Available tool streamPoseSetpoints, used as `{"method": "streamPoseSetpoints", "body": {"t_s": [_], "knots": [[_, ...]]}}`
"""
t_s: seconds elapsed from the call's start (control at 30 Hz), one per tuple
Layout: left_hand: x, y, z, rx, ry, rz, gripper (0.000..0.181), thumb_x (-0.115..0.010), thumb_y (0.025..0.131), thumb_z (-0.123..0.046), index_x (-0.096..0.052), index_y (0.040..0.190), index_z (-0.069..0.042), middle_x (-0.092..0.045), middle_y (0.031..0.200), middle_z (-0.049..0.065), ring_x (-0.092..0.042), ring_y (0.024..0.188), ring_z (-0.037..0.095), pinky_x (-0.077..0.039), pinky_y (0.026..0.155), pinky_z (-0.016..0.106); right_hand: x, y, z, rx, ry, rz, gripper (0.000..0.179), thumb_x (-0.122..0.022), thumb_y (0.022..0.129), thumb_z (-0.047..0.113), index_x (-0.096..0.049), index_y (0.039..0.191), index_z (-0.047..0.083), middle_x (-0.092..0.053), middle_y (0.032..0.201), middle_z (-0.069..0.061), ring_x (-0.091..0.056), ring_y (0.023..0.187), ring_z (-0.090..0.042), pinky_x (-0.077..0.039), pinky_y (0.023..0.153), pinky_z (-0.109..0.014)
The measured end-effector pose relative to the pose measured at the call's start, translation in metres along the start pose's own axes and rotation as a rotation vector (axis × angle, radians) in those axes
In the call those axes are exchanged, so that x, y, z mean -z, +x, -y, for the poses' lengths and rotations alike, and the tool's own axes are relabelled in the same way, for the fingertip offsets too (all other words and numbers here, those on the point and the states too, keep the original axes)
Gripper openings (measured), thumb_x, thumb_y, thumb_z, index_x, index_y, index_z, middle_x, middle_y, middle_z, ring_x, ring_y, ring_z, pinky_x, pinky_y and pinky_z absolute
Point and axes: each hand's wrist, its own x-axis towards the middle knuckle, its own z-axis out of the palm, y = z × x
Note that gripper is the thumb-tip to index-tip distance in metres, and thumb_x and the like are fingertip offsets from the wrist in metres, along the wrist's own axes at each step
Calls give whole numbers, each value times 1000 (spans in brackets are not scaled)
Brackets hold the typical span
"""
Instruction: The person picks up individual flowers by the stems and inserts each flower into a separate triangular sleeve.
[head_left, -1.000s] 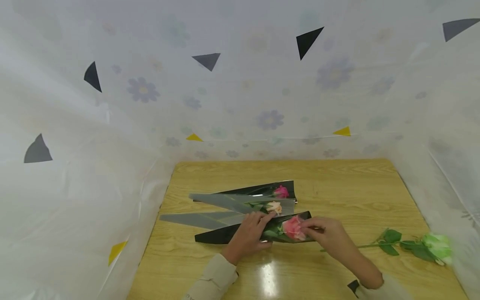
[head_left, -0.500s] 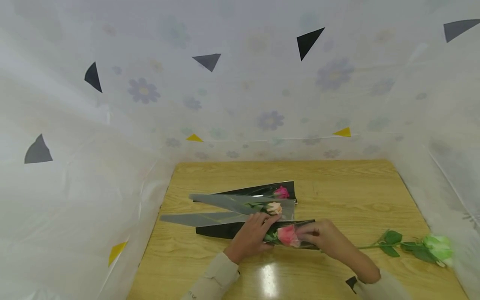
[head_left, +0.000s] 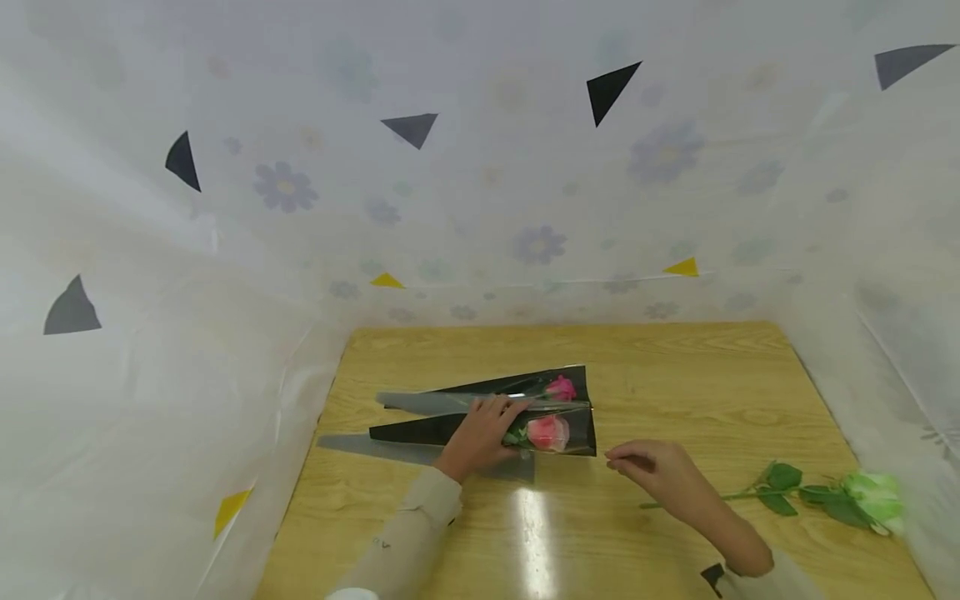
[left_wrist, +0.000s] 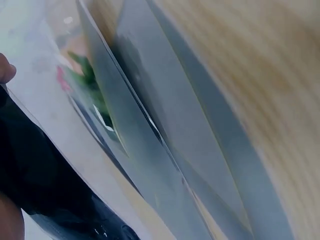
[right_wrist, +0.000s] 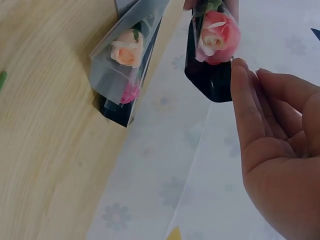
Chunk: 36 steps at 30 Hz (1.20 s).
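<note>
My left hand (head_left: 480, 437) grips a black-backed clear flower sleeve (head_left: 411, 429) with a pink rose (head_left: 549, 433) inside. The right wrist view shows this sleeve raised above the table, its wide end tilted toward my right hand (right_wrist: 280, 145). That hand holds nothing; its fingertips are together just off the sleeve's wide end. Under and behind lie a grey sleeve with a peach rose (right_wrist: 127, 49), hidden in the head view, and a black sleeve with a magenta rose (head_left: 561, 388). Another grey sleeve (head_left: 375, 447) lies flat, partly beneath my left hand.
A pale green rose (head_left: 873, 497) with a leafy stem lies loose at the table's right side. Patterned plastic sheeting (head_left: 480, 208) walls in the wooden table (head_left: 675, 367) at the back and both sides.
My left hand has moved the black sleeve with the pink rose left and toward the back, over the peach rose. My right hand has come off the sleeve.
</note>
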Motion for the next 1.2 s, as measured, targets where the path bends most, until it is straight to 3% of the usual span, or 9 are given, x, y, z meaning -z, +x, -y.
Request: {"method": "streamPoseSetpoints", "body": {"t_s": [0.13,0.27,0.37,0.47,0.57,0.67,0.77,0.97,1.2], "knots": [[-7,5,18,2,64,13,109,-77,64,-54,-16,150,-25,-45,112,0,-41,93,17,-31,77,39,-2,-3,-6,-13,24,-1,14,-63,88,11,-69,100,8,-68,95,-1,-66,84,-15,-51,68,-22],[-15,11,27,12,97,33,106,-76,67,-54,-18,150,-24,-44,113,-1,-41,98,16,-31,79,38,-10,-2,-17,-66,50,-24,26,-62,89,15,-64,111,2,-65,105,-9,-64,91,-21,-51,71,-24],[-20,16,28,14,90,38,104,-78,66,-51,-22,149,-25,-44,113,-1,-41,101,17,-32,80,39,-22,6,-29,-187,118,-54,49,-63,89,22,-48,130,1,-55,123,-18,-59,104,-31,-51,77,-31],[-27,24,24,-9,95,40,103,-78,66,-52,-22,148,-26,-44,115,-1,-41,101,17,-32,80,38,-34,22,-41,-336,226,-75,74,-64,88,32,-25,145,7,-35,140,-22,-48,116,-39,-48,84,-41],[-33,32,17,-33,94,39,104,-77,66,-53,-20,148,-27,-44,116,-1,-41,98,17,-31,78,37,-43,36,-53,-432,295,-96,89,-66,85,37,-11,149,10,-21,146,-24,-40,123,-44,-44,89,-47],[-35,37,11,-32,105,44,103,-76,66,-53,-19,148,-28,-44,115,-2,-40,96,16,-29,77,36,-49,44,-64,-487,297,-127,95,-68,82,40,-8,149,9,-18,146,-25,-37,124,-44,-43,89,-48],[-33,41,9,-25,122,70,101,-75,67,-55,-20,148,-29,-43,115,-2,-39,96,16,-28,76,36,-52,46,-75,-522,343,-155,93,-69,82,38,-11,149,7,-26,142,-26,-40,121,-41,-43,90,-47],[-34,44,9,-42,155,84,98,-74,68,-56,-25,147,-27,-43,116,-2,-39,95,17,-28,76,36,-57,46,-91,-530,537,-182,72,-67,86,23,-28,141,-2,-48,124,-26,-54,108,-29,-43,91,-45],[-38,42,7,-41,182,75,93,-75,71,-50,-28,147,-24,-45,120,-1,-42,103,18,-33,81,38,-62,50,-96,-526,577,-226,48,-63,89,11,-45,126,-14,-54,112,-24,-62,92,-18,-46,86,-41]]}}
